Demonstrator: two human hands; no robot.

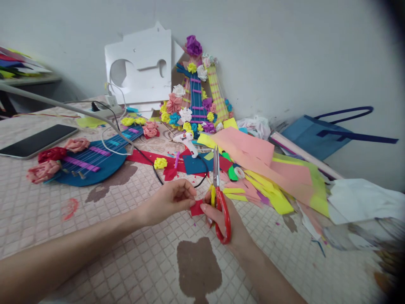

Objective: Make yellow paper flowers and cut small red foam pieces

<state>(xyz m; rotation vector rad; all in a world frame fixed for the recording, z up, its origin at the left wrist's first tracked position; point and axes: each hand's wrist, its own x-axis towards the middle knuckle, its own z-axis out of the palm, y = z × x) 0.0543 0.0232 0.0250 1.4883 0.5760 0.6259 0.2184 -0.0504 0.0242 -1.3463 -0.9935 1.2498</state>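
A small red piece of paper (196,208) is between my two hands, low over the table. My left hand (172,200) pinches its left edge between thumb and fingertips. Scissors (223,215) with red handles sit in my right hand (232,226), the blades (216,162) together and pointing away from me. The thumb of that same hand presses on the right side of the red piece. Some yellow shows beside the scissor handles; I cannot tell what it is. Beyond my hands lie a dark blue piece (194,164) and a red strip (144,157).
A white glue gun (187,142) lies mid-table, its black cord running toward my left hand. To the left are a blue paper guitar (91,162) with paper roses and a phone (39,140). Pink sheets (249,145), yellow strips (272,194) and a green tape dispenser (233,173) lie to the right.
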